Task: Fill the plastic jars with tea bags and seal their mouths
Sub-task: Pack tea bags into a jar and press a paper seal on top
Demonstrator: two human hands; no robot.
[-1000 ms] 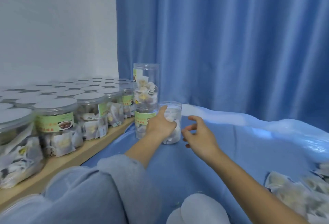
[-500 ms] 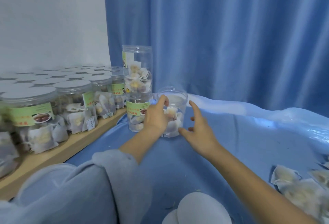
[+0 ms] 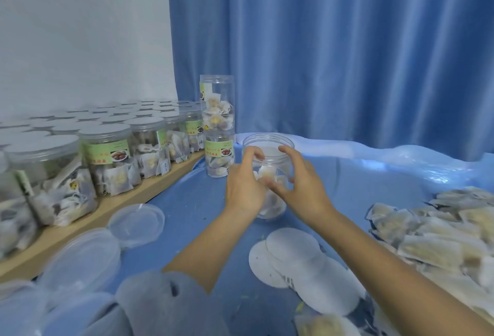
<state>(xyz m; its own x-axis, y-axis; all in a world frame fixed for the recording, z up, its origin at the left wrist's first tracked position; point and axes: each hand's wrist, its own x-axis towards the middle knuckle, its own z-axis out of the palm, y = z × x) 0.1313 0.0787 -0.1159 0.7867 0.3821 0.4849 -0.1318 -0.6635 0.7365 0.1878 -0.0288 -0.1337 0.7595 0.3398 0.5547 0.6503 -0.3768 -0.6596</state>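
A clear plastic jar (image 3: 270,146) with tea bags inside stands lidless on the blue cloth in the middle. My left hand (image 3: 244,184) grips its left side, fingers curled over the rim. My right hand (image 3: 299,180) curls round its right side, thumb low on the front wall. White round seal discs (image 3: 302,263) lie in front of the jar. A heap of loose tea bags (image 3: 433,234) lies at the right. Clear lids (image 3: 136,223) lie at the left front.
Several filled, lidded jars (image 3: 107,159) with green labels stand on a wooden shelf (image 3: 88,218) at the left. Two stacked jars (image 3: 217,132) stand just left behind the held jar. A blue curtain (image 3: 347,41) hangs behind. My grey sleeve (image 3: 160,306) is at the bottom.
My right hand has closed onto the jar's right side, so both hands now hold it. The camera has tilted down, bringing the discs, lids and tea bag heap into view.
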